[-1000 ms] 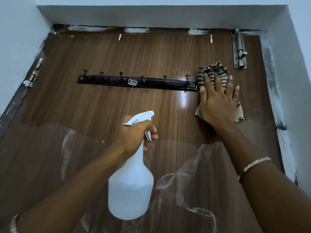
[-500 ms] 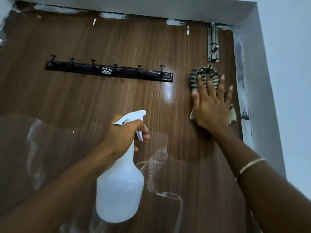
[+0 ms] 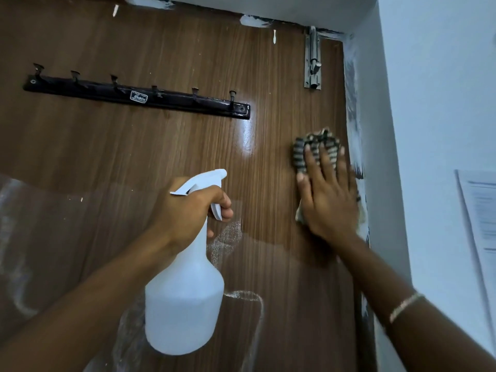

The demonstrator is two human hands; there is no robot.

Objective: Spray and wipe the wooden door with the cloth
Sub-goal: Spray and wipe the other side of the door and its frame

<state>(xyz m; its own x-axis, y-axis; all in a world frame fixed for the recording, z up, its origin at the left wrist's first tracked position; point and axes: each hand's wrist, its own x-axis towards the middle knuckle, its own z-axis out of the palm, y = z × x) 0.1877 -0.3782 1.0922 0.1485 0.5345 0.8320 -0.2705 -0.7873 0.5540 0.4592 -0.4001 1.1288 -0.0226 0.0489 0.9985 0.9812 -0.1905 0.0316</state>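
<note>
Pressing flat, fingers spread, right hand [image 3: 328, 200] holds striped cloth [image 3: 316, 146] against wooden door [image 3: 161, 146] near its right edge, below the bolt latch [image 3: 312, 61]. Left hand [image 3: 188, 210] grips white spray bottle [image 3: 185, 299], finger on trigger, below the hook rail [image 3: 139, 96].

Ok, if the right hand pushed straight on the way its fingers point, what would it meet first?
Probably the metal bolt latch above it. The right hand lies flat on the striped cloth, fingers pointing up the wooden door; only bare wood shows between, and the cloth's upper edge would arrive first.
</note>
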